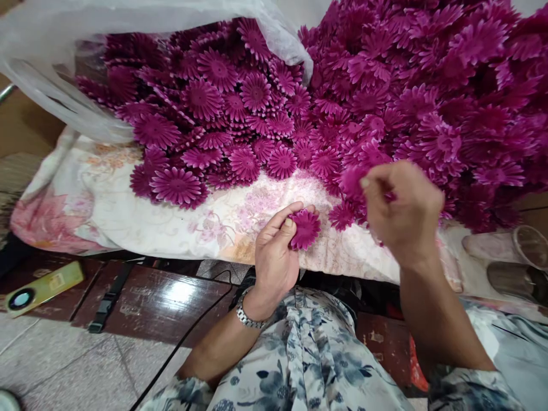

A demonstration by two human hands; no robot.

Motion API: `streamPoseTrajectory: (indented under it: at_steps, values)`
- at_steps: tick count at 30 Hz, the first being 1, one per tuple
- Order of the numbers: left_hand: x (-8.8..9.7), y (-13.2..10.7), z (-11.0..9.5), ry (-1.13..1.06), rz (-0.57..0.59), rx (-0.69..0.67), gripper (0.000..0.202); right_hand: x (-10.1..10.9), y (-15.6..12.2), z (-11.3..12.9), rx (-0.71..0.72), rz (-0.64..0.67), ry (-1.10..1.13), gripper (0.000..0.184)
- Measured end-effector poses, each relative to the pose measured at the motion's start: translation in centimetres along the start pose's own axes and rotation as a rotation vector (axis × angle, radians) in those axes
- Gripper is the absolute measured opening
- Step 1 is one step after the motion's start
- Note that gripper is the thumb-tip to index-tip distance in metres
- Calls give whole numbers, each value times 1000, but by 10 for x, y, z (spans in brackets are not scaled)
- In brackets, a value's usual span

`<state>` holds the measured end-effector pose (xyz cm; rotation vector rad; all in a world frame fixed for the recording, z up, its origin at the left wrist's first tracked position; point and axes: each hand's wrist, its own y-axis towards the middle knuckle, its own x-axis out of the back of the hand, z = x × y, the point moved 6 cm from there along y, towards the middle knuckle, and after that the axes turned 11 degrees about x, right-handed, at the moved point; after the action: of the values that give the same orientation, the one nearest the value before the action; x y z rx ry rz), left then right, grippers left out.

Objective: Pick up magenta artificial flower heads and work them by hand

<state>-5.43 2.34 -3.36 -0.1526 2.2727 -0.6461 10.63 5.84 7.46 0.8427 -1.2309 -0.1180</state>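
Note:
My left hand [276,251] is closed on a magenta plastic daisy [305,229], thumb and fingers pinching its edge above a floral cloth [141,211]. My right hand [402,208] is raised and blurred a little to the right, with fingers curled around a magenta flower piece [351,181] at the edge of a big heap of the same flowers [428,97]. A metal watch [249,317] sits on my left wrist.
A clear plastic bag [55,68] at the left spills more flat daisies [214,108] onto the cloth. A yellow-green device [40,285] and a black strap [109,299] lie on the dark wooden floor. Clear cups [520,257] lie at the right. My floral-clothed lap fills the bottom.

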Motion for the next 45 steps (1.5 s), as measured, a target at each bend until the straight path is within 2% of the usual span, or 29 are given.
streamPoseTrajectory:
  at_steps: [2, 4, 6, 9, 11, 15, 18, 20, 23, 25, 26, 28, 31, 34, 40, 42, 45]
  values:
    - [-2, 0, 2, 2, 17, 19, 24, 11, 11, -15, -43, -43, -190, 6]
    - [-3, 0, 5, -11, 12, 37, 24, 11, 15, -18, -54, -30, -199, 16]
    - [-3, 1, 7, -25, 11, 45, 24, -3, 11, -3, 9, 79, 13, 17]
    - [-3, 2, 10, -27, 34, 49, 24, -35, -9, 33, 107, 313, 405, 11]
    - [-3, 1, 12, -28, 52, 63, 26, -48, -21, 46, 91, 348, 512, 13]
    - [-5, 0, 15, -33, 110, 90, 36, -52, -29, 47, 42, 293, 551, 11]
    - [-6, -1, 13, -27, 122, 92, 33, -43, -23, 36, 41, 259, 487, 9]
    - [-4, -1, 12, -26, 94, 100, 32, -29, -11, 20, 16, 181, 318, 10]
    - [-3, 0, 12, -15, 66, 112, 30, 0, 8, -12, -93, 42, -53, 11]
    - [-3, 0, 12, -8, 59, 121, 29, 12, 16, -23, -138, 4, -211, 19]
    - [-4, 0, 13, -5, 58, 128, 29, 14, 16, -22, -131, 0, -221, 23]
    - [-4, 1, 13, -10, 58, 128, 30, 3, 11, -8, -49, 60, -65, 23]
    - [-6, 1, 14, -31, 87, 120, 26, -32, -12, 28, 92, 293, 353, 11]
    - [-9, 0, 17, -49, 118, 144, 25, -51, -29, 45, 65, 328, 497, 14]
    - [-8, -1, 17, -29, 100, 129, 26, -46, -27, 40, 31, 271, 532, 10]
    - [-7, 0, 16, -24, 82, 110, 29, -35, -18, 28, 40, 192, 408, 10]
    - [-5, 0, 15, 1, 68, 113, 30, -10, -1, -4, 2, 23, 49, 12]
